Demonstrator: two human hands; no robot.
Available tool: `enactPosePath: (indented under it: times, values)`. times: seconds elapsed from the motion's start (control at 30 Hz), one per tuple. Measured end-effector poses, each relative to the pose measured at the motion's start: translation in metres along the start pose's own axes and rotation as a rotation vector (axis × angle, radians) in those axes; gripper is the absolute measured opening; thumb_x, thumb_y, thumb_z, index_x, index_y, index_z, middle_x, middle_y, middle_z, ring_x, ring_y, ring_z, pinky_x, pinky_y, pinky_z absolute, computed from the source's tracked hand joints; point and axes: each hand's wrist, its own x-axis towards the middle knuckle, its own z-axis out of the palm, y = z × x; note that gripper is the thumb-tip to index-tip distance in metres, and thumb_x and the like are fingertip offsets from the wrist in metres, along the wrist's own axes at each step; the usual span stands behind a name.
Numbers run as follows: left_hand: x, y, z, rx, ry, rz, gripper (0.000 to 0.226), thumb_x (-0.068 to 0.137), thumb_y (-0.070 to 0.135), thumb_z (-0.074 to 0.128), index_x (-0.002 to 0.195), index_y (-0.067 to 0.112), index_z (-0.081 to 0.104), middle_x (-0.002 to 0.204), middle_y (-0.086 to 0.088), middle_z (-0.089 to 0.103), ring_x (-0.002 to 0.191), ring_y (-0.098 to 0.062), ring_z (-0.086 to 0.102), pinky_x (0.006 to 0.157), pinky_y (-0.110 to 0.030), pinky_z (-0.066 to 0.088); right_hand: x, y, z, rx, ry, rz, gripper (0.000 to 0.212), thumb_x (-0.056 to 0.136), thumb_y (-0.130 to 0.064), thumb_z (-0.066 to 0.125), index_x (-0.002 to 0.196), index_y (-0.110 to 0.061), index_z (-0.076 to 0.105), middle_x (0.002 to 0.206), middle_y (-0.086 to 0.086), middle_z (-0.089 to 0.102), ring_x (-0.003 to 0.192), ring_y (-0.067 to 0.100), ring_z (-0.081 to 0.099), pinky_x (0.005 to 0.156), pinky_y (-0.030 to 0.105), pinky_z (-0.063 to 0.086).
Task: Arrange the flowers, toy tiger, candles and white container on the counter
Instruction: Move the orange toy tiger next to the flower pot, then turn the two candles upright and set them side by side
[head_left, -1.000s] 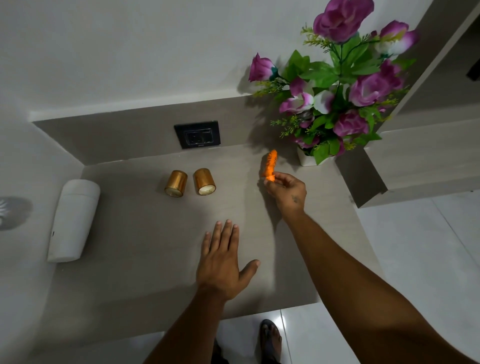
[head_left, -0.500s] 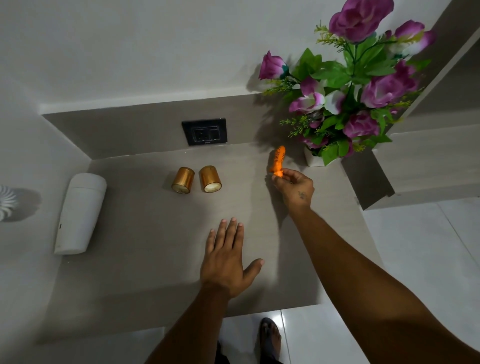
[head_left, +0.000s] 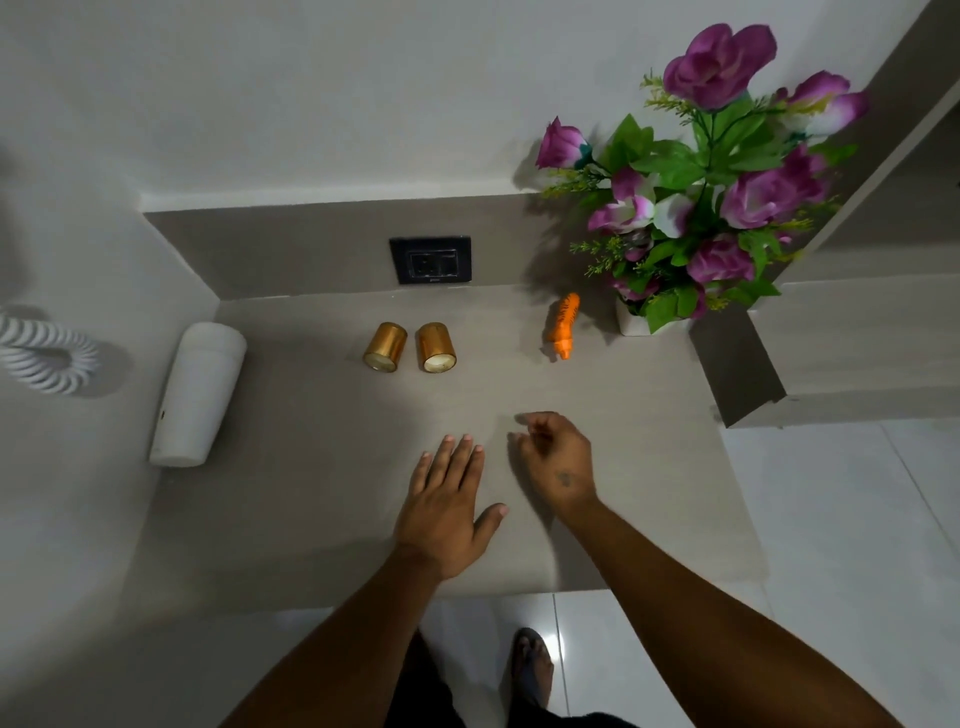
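Note:
The orange toy tiger (head_left: 562, 328) stands on the grey counter (head_left: 311, 467), just left of the purple flowers (head_left: 711, 197) in their small white pot (head_left: 631, 321) at the back right. Two gold candles (head_left: 385, 347) (head_left: 437, 347) sit side by side near the back wall. The white container (head_left: 200, 392) rests against the left wall. My left hand (head_left: 447, 509) lies flat on the counter, fingers apart. My right hand (head_left: 558, 460) hovers beside it, empty, with its fingers loosely curled, well short of the tiger.
A black wall socket (head_left: 430, 259) sits on the backsplash behind the candles. A white coiled cord (head_left: 41, 353) hangs at the left. A grey ledge (head_left: 831, 343) juts out on the right. Beyond the counter's near edge lies white tiled floor (head_left: 857, 545), with my foot (head_left: 530, 665) below.
My right hand let go of the toy tiger, which now stands on the counter beside the flower pot, and drew back toward me next to my left hand.

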Motion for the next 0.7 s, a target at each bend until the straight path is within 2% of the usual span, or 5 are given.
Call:
enactPosePath:
  times: [0.13, 0.3, 0.47, 0.53, 0.7]
  values:
    - [-0.028, -0.033, -0.002, -0.024, 0.052, -0.157, 0.085, 0.095, 0.072, 0.024, 0.159, 0.017, 0.021, 0.168, -0.011, 0.016, 0.156, -0.03, 0.006, 0.125, -0.052, 0.007, -0.018, -0.003, 0.03, -0.461, -0.202, -0.222, 0.057, 0.099, -0.044, 0.053, 0.146, -0.013, 0.047, 0.156, 0.013, 0.039, 0.147, 0.031, 0.028, 0.121, 0.044, 0.025]
    - [-0.043, -0.068, -0.004, -0.026, 0.039, -0.25, 0.091, 0.093, 0.077, 0.021, 0.16, 0.017, 0.014, 0.169, -0.011, 0.01, 0.156, -0.032, 0.002, 0.125, -0.054, 0.007, -0.031, 0.016, 0.05, -0.845, -0.255, -0.273, 0.077, 0.102, -0.06, 0.019, 0.159, -0.009, 0.014, 0.167, 0.014, 0.007, 0.155, 0.028, -0.002, 0.124, 0.042, -0.005]
    - [-0.032, -0.077, -0.006, -0.119, 0.04, -0.244, 0.095, 0.092, 0.08, 0.019, 0.161, 0.016, 0.006, 0.169, -0.008, 0.001, 0.156, -0.027, -0.004, 0.126, -0.052, 0.003, -0.03, 0.01, 0.059, -0.776, -0.175, -0.228, 0.078, 0.1, -0.064, 0.027, 0.157, -0.011, 0.025, 0.166, 0.013, 0.019, 0.154, 0.026, 0.007, 0.124, 0.041, 0.004]
    - [-0.01, -0.091, -0.017, -0.198, 0.091, -0.293, 0.093, 0.093, 0.077, 0.023, 0.16, 0.015, 0.005, 0.169, -0.009, 0.005, 0.156, -0.026, 0.002, 0.126, -0.046, 0.005, -0.015, -0.008, 0.068, -0.615, -0.13, -0.129, 0.079, 0.097, -0.069, 0.033, 0.156, -0.017, 0.025, 0.163, 0.01, 0.026, 0.151, 0.026, 0.02, 0.122, 0.04, 0.018]
    - [0.062, -0.137, -0.069, -0.319, 0.271, -0.411, 0.093, 0.088, 0.061, 0.059, 0.154, 0.008, 0.022, 0.162, -0.016, 0.028, 0.149, -0.033, 0.026, 0.12, -0.049, 0.03, 0.051, -0.071, 0.096, -0.329, -0.019, 0.063, 0.09, 0.088, -0.053, 0.068, 0.155, -0.019, 0.018, 0.158, 0.007, 0.027, 0.141, 0.03, 0.037, 0.109, 0.041, 0.041]
